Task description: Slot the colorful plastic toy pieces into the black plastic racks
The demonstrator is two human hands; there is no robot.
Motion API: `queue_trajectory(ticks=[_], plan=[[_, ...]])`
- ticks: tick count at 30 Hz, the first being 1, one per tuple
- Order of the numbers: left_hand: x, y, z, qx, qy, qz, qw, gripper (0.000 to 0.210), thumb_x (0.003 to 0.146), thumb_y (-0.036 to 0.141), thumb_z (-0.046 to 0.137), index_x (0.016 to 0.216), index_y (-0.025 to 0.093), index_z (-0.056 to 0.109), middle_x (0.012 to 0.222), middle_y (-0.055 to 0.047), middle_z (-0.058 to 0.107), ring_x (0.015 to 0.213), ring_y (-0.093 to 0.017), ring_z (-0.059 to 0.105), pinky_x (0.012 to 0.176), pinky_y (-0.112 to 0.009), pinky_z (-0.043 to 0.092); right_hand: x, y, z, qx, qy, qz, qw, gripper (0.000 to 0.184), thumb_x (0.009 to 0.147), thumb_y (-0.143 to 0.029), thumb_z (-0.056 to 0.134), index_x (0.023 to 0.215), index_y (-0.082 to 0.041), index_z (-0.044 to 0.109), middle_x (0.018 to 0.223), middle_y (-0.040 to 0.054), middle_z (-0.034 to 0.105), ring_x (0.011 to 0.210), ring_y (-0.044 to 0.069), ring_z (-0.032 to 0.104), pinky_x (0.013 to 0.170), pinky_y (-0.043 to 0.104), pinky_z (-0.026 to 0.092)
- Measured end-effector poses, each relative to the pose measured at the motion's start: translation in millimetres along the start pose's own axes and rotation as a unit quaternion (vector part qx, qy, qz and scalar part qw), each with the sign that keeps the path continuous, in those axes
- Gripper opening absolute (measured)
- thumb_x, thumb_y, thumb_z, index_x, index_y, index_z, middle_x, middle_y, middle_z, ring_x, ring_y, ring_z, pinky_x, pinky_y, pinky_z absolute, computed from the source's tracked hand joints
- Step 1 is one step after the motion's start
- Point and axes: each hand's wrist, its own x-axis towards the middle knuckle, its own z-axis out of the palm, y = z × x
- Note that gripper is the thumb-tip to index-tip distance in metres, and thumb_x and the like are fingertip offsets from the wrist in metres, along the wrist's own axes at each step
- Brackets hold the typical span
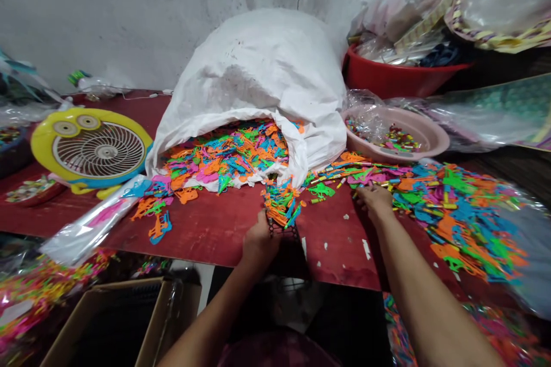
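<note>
Centrally, low in the frame, the left hand (258,238) grips a black mesh basket (284,235) heaped with coloured plastic bits (280,202); right of centre, the right hand (375,199) rests fingers-down among scattered bits (465,212) on the red table (206,229), its grip unclear

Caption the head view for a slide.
Left hand holds a black mesh tray of colourful plastic pieces; right hand reaches among scattered pieces.
</note>
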Motion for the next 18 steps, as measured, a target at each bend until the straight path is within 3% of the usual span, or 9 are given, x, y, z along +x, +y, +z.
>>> queue_trajectory(ticks=[2,6,9,13,18], plan=[[4.0,-0.5,0.6,-0.040,0.003,0.014,0.999,0.042,0.082,0.025,0.061,0.121,0.016,0.050,0.088,-0.008,0.070,0.082,-0.026,0.069,0.067,-0.032,0.049,-10.3,4.2,-7.2,0.057,-0.033,0.022,0.998,0.021,0.065,-0.035,0.064,0.059,-0.020,0.051,0.042,0.0005,0.054,0.037,0.013,0.048,0.037,0.023,0.037],[25.4,-15.9,0.3,-0.089,0.091,0.138,0.982,0.070,0.070,0.032,0.076,0.132,0.017,0.045,0.117,-0.013,0.061,0.109,-0.028,0.060,0.088,-0.039,0.051,-34.4,7.7,-25.1,0.143,-0.100,0.033,0.984,0.026,0.056,-0.033,0.072,0.065,-0.020,0.052,0.047,-0.0017,0.056,0.040,0.012,0.051,0.035,0.021,0.039],[43.3,-26.1,4.1,-0.132,0.080,0.197,0.968,0.078,0.067,0.031,0.077,0.135,0.016,0.042,0.131,-0.015,0.055,0.123,-0.030,0.052,0.102,-0.044,0.045,-50.3,7.6,-31.9,0.211,-0.133,0.024,0.968,0.032,0.052,-0.030,0.078,0.072,-0.019,0.055,0.052,-0.0048,0.057,0.045,0.011,0.054,0.039,0.021,0.045],[56.2,-31.2,14.6,-0.156,0.079,0.191,0.966,0.064,0.072,0.027,0.069,0.131,0.018,0.045,0.123,-0.011,0.059,0.116,-0.026,0.056,0.101,-0.041,0.045,-63.2,7.3,-33.8,0.314,-0.160,0.040,0.935,0.037,0.054,-0.034,0.085,0.077,-0.016,0.062,0.060,-0.0030,0.061,0.049,0.010,0.058,0.046,0.021,0.053],[56.0,-30.5,17.9,-0.086,0.095,0.195,0.972,0.061,0.065,0.036,0.078,0.117,0.016,0.053,0.108,-0.008,0.060,0.105,-0.027,0.057,0.093,-0.040,0.047,-74.5,8.2,-35.5,0.340,-0.162,0.043,0.925,0.043,0.059,-0.038,0.087,0.088,-0.013,0.067,0.075,0.0040,0.071,0.065,0.015,0.070,0.061,0.023,0.061]])
